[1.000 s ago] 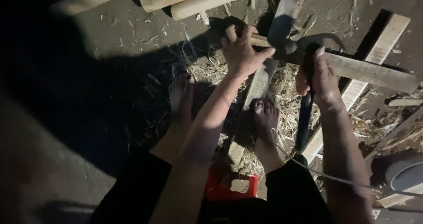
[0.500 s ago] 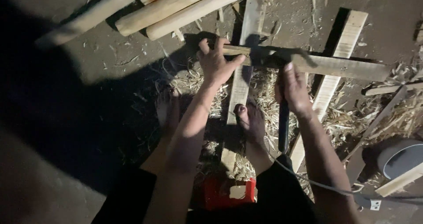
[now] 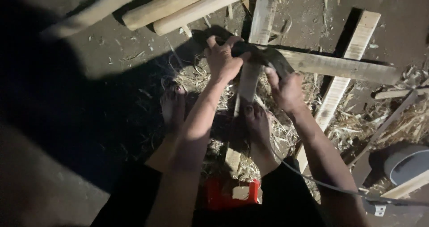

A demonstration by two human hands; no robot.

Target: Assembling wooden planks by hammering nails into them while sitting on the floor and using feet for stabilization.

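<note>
Both hands have closed in together: left hand [image 3: 223,59] and right hand [image 3: 286,86] now clench the dark curved blade tool [image 3: 263,55] over the pale wooden plank [image 3: 248,82].

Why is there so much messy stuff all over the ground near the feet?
Pale wood shavings lie strewn over the dirt floor around both bare feet. The left hand and right hand grip a dark tool on a wooden slat.
</note>
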